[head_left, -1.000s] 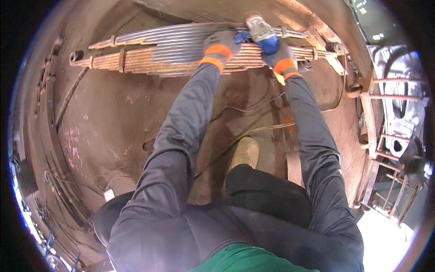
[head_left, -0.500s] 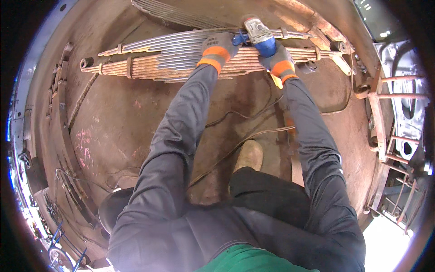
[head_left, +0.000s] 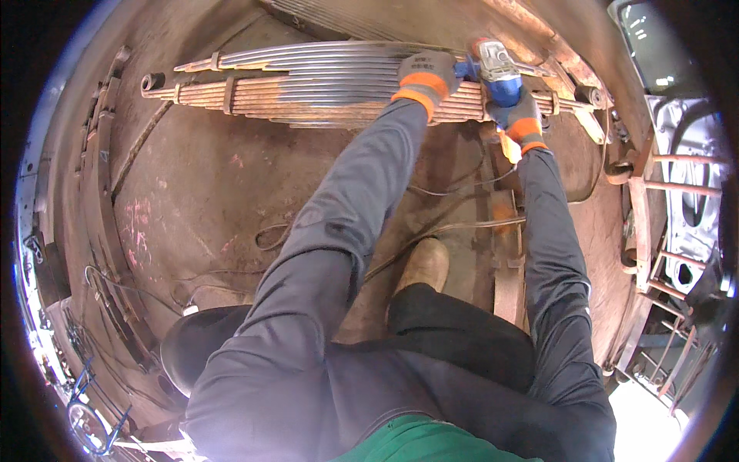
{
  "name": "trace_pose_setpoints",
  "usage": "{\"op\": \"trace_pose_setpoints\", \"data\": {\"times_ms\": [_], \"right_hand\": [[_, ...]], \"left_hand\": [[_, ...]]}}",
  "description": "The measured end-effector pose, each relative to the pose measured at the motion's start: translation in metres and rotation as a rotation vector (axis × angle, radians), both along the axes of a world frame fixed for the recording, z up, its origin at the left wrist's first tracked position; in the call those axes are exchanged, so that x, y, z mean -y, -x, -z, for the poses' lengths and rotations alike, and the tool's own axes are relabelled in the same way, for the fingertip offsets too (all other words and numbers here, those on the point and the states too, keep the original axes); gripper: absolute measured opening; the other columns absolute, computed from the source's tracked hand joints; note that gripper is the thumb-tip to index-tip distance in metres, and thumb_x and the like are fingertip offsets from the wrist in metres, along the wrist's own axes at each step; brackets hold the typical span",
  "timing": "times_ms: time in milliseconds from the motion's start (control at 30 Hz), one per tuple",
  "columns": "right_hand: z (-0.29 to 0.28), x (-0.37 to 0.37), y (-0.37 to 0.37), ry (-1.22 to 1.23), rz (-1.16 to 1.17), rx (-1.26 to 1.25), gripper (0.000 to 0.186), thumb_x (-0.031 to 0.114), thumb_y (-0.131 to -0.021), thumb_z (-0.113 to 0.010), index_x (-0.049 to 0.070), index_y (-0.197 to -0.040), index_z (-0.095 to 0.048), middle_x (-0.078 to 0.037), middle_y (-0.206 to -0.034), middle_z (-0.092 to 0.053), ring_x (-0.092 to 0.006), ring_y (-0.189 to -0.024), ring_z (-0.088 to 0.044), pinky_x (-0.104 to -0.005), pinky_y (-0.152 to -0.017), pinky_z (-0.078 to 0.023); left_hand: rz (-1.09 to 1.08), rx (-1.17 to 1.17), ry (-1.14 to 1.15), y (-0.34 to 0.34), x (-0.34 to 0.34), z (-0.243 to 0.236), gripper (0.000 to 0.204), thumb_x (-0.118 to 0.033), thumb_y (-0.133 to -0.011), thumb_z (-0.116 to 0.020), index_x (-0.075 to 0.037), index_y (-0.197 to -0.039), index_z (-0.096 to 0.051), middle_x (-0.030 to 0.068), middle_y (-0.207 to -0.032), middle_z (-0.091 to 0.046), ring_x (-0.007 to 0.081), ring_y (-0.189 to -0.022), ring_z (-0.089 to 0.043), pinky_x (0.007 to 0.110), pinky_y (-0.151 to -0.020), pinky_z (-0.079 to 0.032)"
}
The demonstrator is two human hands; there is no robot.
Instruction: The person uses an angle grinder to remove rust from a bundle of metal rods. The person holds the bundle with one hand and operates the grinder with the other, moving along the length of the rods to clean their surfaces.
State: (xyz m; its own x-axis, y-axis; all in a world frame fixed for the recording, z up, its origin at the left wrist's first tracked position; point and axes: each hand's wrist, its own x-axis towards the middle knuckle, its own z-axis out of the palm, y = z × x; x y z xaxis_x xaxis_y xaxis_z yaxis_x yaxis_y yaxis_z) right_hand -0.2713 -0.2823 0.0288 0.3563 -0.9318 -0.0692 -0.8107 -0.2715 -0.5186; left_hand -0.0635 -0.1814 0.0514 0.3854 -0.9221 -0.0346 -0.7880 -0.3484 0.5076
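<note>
A silver-and-blue angle grinder [head_left: 500, 73] rests over two long stacks of leaf springs [head_left: 339, 92], partly bright metal and partly rusty orange-brown. My left hand [head_left: 426, 77], in a grey glove with an orange cuff, is closed round the grinder's blue side handle. My right hand [head_left: 517, 122], gloved alike, grips the grinder's body from below, near the springs' right end. The disc under the tool's head is mostly hidden.
Cables [head_left: 454, 229] snake across the stained floor [head_left: 192, 200]. Long steel strips [head_left: 108, 223] lie at the left. Behind the springs lies another dark stack [head_left: 323, 19]. A metal rack [head_left: 677, 185] and silver panel stand at the right. My boot [head_left: 423, 269] shows below.
Both my hands and the grinder have moved right along the springs, by roughly a hand's width, with the grip unchanged.
</note>
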Motion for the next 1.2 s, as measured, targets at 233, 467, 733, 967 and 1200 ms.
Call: {"op": "trace_pose_setpoints", "data": {"times_ms": [233, 467, 733, 967, 1200], "right_hand": [[-0.012, -0.005, -0.013, 0.074, -0.080, -0.081, 0.059, 0.035, -0.066, -0.082, 0.008, -0.116, -0.067, -0.016, -0.105, -0.074, -0.0319, -0.097, -0.070, -0.0400, -0.085, -0.055], [-0.027, -0.041, -0.064, 0.059, -0.173, -0.124, 0.060, 0.034, -0.068, -0.077, 0.012, -0.123, -0.064, -0.019, -0.115, -0.071, -0.0387, -0.109, -0.067, -0.0448, -0.093, -0.053], [-0.043, -0.078, -0.130, 0.042, -0.272, -0.206, 0.052, 0.033, -0.064, -0.079, 0.008, -0.108, -0.071, -0.021, -0.106, -0.073, -0.0392, -0.101, -0.070, -0.0442, -0.088, -0.056], [-0.038, -0.062, -0.107, 0.076, -0.244, -0.167, 0.056, 0.034, -0.064, -0.076, 0.012, -0.116, -0.069, -0.019, -0.110, -0.072, -0.0385, -0.103, -0.068, -0.0440, -0.092, -0.053], [-0.025, -0.027, -0.039, 0.045, -0.145, -0.125, 0.054, 0.031, -0.067, -0.078, 0.009, -0.116, -0.068, -0.020, -0.111, -0.072, -0.0379, -0.106, -0.068, -0.0431, -0.093, -0.053]], "left_hand": [[-0.016, -0.019, -0.018, -0.008, -0.009, 0.000, 0.032, -0.029, -0.085, -0.063, -0.014, -0.111, -0.075, 0.0146, -0.116, -0.072, 0.0340, -0.107, -0.069, 0.046, -0.090, -0.054], [-0.104, -0.035, -0.034, -0.049, -0.044, 0.015, 0.036, -0.035, -0.086, -0.064, -0.016, -0.115, -0.072, 0.0155, -0.117, -0.071, 0.0375, -0.109, -0.067, 0.047, -0.092, -0.053], [-0.230, -0.006, 0.015, -0.107, -0.087, 0.034, 0.052, -0.056, -0.083, -0.069, -0.021, -0.122, -0.070, 0.0143, -0.116, -0.072, 0.0379, -0.109, -0.066, 0.046, -0.091, -0.053], [-0.162, 0.002, -0.083, -0.090, -0.062, 0.024, 0.050, -0.054, -0.085, -0.066, -0.019, -0.119, -0.072, 0.0163, -0.116, -0.071, 0.0378, -0.110, -0.066, 0.047, -0.094, -0.052], [-0.082, 0.008, -0.036, -0.031, -0.021, 0.020, 0.045, -0.052, -0.084, -0.064, -0.019, -0.113, -0.074, 0.0153, -0.112, -0.072, 0.0395, -0.103, -0.068, 0.049, -0.089, -0.054]]}}
